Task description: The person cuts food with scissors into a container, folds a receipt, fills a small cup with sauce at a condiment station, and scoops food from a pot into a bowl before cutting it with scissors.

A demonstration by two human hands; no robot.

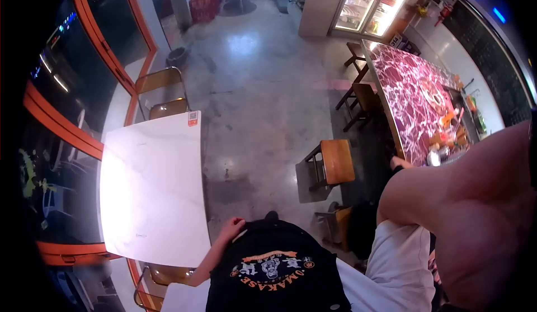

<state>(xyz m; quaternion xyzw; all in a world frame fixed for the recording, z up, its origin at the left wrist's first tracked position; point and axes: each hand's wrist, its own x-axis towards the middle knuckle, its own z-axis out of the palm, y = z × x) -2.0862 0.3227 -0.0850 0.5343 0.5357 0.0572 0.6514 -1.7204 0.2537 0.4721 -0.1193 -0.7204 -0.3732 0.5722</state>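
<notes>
My left hand hangs low at my left side, beside the edge of my black apron with its printed emblem and lettering. Its fingers look loosely extended, and I see nothing held in them. The white table is just to the left of that hand. My right arm is bent and raised across the lower right, with the elbow toward the middle. The right hand itself lies beyond the frame's edge.
Wooden stools stand along a pink marbled table bearing several items. Another person's hand is at that table's near edge. A folding chair stands behind the white table. Lit drink fridges are at the back.
</notes>
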